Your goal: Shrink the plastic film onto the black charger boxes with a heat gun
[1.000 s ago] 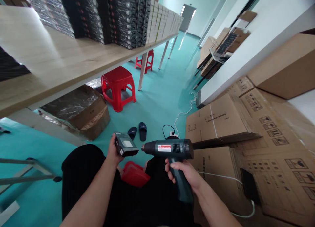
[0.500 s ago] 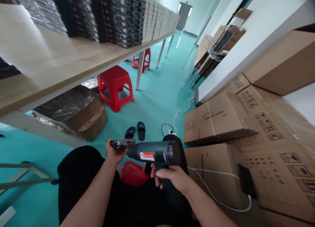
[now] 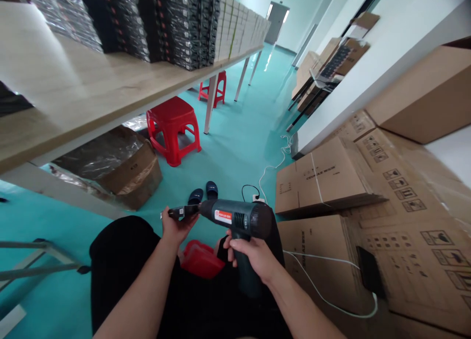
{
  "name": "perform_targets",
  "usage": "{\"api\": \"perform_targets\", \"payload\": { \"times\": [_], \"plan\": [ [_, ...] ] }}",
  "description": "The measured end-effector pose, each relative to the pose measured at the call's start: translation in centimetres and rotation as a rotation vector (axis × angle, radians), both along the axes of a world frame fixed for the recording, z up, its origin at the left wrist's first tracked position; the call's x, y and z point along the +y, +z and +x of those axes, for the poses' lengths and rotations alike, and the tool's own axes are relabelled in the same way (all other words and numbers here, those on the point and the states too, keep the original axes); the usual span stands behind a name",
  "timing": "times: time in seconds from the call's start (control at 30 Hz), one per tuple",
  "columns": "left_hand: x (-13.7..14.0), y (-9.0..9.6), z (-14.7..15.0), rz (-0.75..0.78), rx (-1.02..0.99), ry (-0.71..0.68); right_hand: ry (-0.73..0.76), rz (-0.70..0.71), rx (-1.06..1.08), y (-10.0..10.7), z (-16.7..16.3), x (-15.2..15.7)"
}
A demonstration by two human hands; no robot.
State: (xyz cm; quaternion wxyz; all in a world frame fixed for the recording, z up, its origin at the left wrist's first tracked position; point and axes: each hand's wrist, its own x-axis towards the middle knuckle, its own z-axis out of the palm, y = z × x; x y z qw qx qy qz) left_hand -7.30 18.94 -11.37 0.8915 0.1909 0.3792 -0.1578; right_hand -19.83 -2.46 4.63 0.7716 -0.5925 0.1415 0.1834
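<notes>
- The left hand (image 3: pixel 175 229) is closed around a thin dark box (image 3: pixel 188 211), held edge-on above the lap.
- The right hand (image 3: pixel 252 254) grips a heat gun (image 3: pixel 235 217) by its handle, nozzle at the box's end; whether they touch is unclear.
- A wood-topped table (image 3: pixel 84 86) bears shiny black stacks (image 3: pixel 184 30) and white boxes (image 3: pixel 239 30).
- Below, on the glossy teal floor (image 3: pixel 235 143), stand a red stool (image 3: pixel 172 111) and a carton (image 3: pixel 142 174).
- Flattened cardboard (image 3: pixel 312 177) lines the right; a grey door (image 3: pixel 277 24) closes the far end.

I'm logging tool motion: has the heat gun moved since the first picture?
Yes: judged against the slippers on the floor, the heat gun has shifted left, toward the left hand.
</notes>
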Motion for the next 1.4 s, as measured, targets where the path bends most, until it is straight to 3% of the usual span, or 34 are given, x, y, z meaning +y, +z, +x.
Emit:
{"api": "perform_targets", "payload": {
  "times": [0.17, 0.37, 0.6, 0.73, 0.93, 1.07, 1.4],
  "plan": [
    [0.3, -0.4, 0.3, 0.028, -0.041, 0.051, 0.163, 0.008, 0.013, 0.1, 0.4, -0.1],
    [0.4, 0.0, 0.3, -0.071, -0.064, 0.097, -0.069, 0.019, 0.056, -0.7, 0.7, -1.9],
    [0.5, -0.1, 0.3, -0.119, -0.100, 0.057, -0.062, 0.100, 0.039, -0.9, 0.1, -3.4],
    [0.6, 0.5, 0.3, -0.053, -0.136, 0.022, -0.104, 0.120, 0.039, -0.8, -0.4, -3.7],
    [0.7, 1.0, 0.6, 0.149, -0.148, 0.091, -0.061, 0.104, 0.077, -0.7, -1.7, -5.6],
    [0.6, 0.8, 0.7, 0.164, -0.086, 0.035, -0.040, 0.055, 0.099, -0.5, -2.8, -5.9],
    [0.5, 0.5, 0.6, 0.208, -0.063, 0.049, 0.060, -0.012, 0.113, 0.0, -3.4, -4.7]
  ]
}}
